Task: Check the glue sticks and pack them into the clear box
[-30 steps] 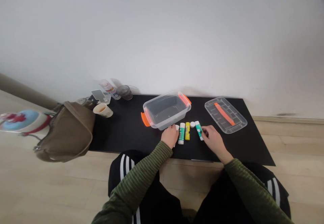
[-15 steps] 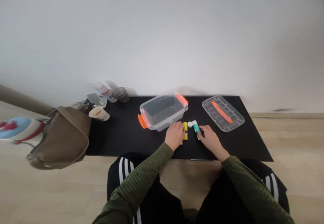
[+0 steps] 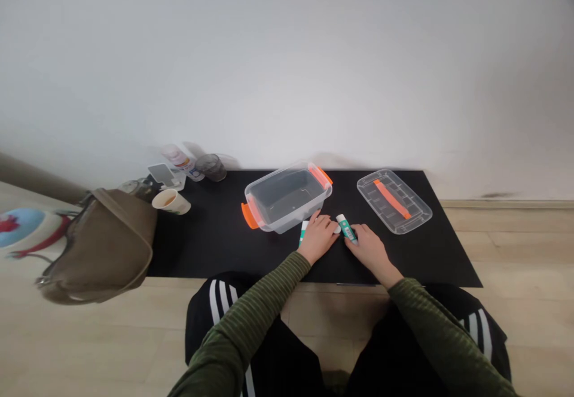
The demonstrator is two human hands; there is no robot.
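Observation:
My right hand [image 3: 368, 249] has its fingers around the lower end of a green-and-white glue stick [image 3: 347, 228]. My left hand [image 3: 318, 238] rests on the black table top, its fingertips next to a small white cap [image 3: 336, 228]. Just left of that hand lies a second green-and-white glue stick [image 3: 304, 232], partly covered. No yellow glue stick shows; anything under my left hand is hidden. Behind my hands stands a clear plastic box [image 3: 287, 198] with orange clips, and a clear lid [image 3: 393, 201] with an orange strip lies to the right.
The black board [image 3: 215, 247] lies on a pale wooden floor against a white wall. At its back left are a paper cup [image 3: 171, 201], a phone [image 3: 160, 174], a spray can [image 3: 177, 158] and a dark glass [image 3: 210, 167]. A brown bag [image 3: 101, 247] sits at the left edge.
My hands have drawn closer together. The yellow stick is out of sight, and a green-and-white stick now shows left of my left hand. The view has shifted slightly.

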